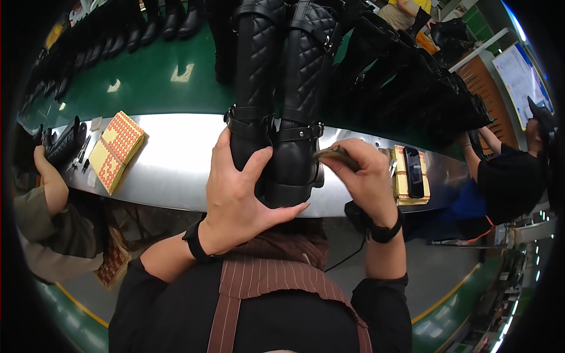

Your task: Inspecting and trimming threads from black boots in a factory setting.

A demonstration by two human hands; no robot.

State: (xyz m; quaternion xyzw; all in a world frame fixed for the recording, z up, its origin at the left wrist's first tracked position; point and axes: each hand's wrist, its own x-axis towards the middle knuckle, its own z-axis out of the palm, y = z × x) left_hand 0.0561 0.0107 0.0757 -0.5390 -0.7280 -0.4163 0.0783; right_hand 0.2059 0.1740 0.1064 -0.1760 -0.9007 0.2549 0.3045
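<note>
boots (305, 85), a tall black pair with quilted shafts and buckled straps, are standing side by side at the near edge of a shiny metal table (176, 167), directly in front of a worker wearing a brown pinstriped apron (282, 279). the worker's left hand (232, 188) is spreading wide, its thumb and fingers parting around the foot end of the pair. the right hand (366, 167) is pinching a small brownish object (339, 155), partly hidden and too blurred to identify, and is holding its tip against or just beside the right-hand boot; which of the two, one cannot tell. black bands are circling both wrists. to the left, a bound stack of yellow and red patterned papers (116, 154) is lying on the metal; to the right, a black phone (414, 170) is resting on a similar stack (402, 191). more black boots (176, 20) are lining a green surface (176, 88) beyond, while co-workers (511, 182) are occupying places on either side.
</note>
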